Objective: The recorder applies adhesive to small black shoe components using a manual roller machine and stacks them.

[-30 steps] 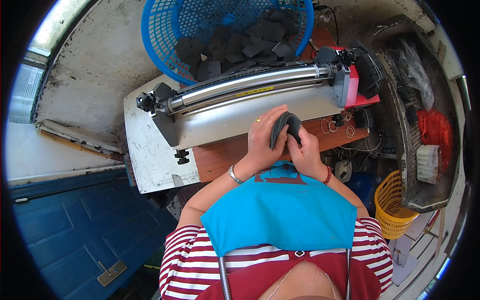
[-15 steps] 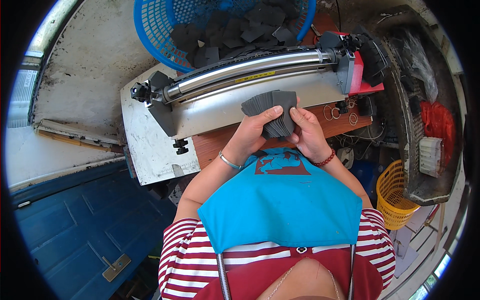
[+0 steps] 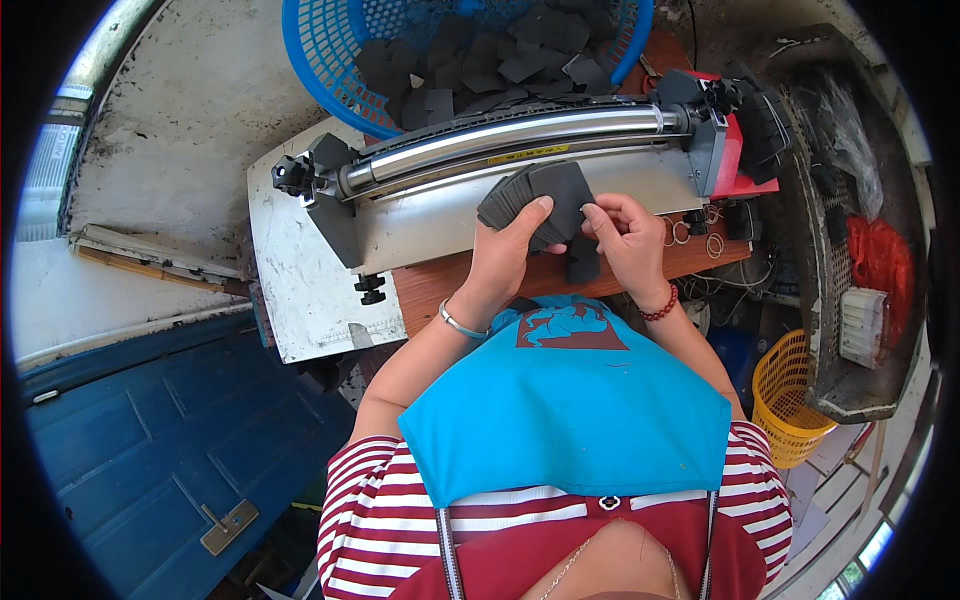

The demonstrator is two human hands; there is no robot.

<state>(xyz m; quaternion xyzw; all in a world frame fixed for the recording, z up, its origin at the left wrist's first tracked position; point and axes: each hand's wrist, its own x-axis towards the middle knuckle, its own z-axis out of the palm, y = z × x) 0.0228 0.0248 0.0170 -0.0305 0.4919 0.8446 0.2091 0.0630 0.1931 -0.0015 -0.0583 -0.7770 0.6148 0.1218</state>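
My left hand (image 3: 505, 250) is closed round a fanned stack of thin dark grey squares (image 3: 530, 195), with the thumb pressed on top. Closed in a pinch, my right hand (image 3: 632, 245) has its thumb and finger at the right edge of the top square. Below the stack, between my hands, one more dark grey piece (image 3: 583, 262) shows, slightly blurred; whether anything holds it I cannot tell. Just beyond my hands lies a bench machine with a long shiny metal roller (image 3: 510, 140) and a flat metal plate (image 3: 440, 225).
A blue plastic basket (image 3: 325, 90) behind the machine holds many loose dark pieces. Elastic-looking rings (image 3: 714, 246) hang near the wooden tabletop (image 3: 440, 285). A yellow basket (image 3: 790, 400) stands low at right, beside a worn trough (image 3: 850, 395) holding a red plastic bag (image 3: 875, 265).
My right hand has moved right and away from the stack's lower part. The stack has tilted and shifted slightly farther off, and a separate dark piece now shows beneath it.
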